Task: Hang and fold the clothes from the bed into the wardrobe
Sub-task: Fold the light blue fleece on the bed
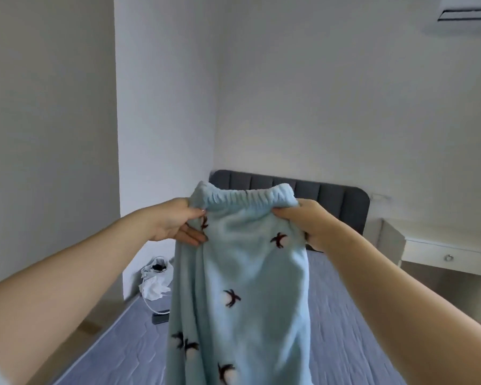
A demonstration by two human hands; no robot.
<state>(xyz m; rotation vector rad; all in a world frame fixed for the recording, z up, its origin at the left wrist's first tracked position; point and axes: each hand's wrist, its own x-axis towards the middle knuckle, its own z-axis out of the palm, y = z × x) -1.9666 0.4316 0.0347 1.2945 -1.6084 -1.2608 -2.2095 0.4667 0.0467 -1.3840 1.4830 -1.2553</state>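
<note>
Pale-blue fleece trousers with small dark star-like marks hang in the head view, held up by the elastic waistband above the grey-blue bed; the left hand pinches the waistband's left end between thumb and fingers, and the right hand grips the right end with curled fingers, so the band spans between them and the legs drop out of the bottom of the frame. Behind the garment stands a dark padded headboard; a white bag sits by the wall at the bed's left side, with a dark flat device near it on the bed's edge; a white drawer unit stands to the right, and an air conditioner shows high in the right corner.
</note>
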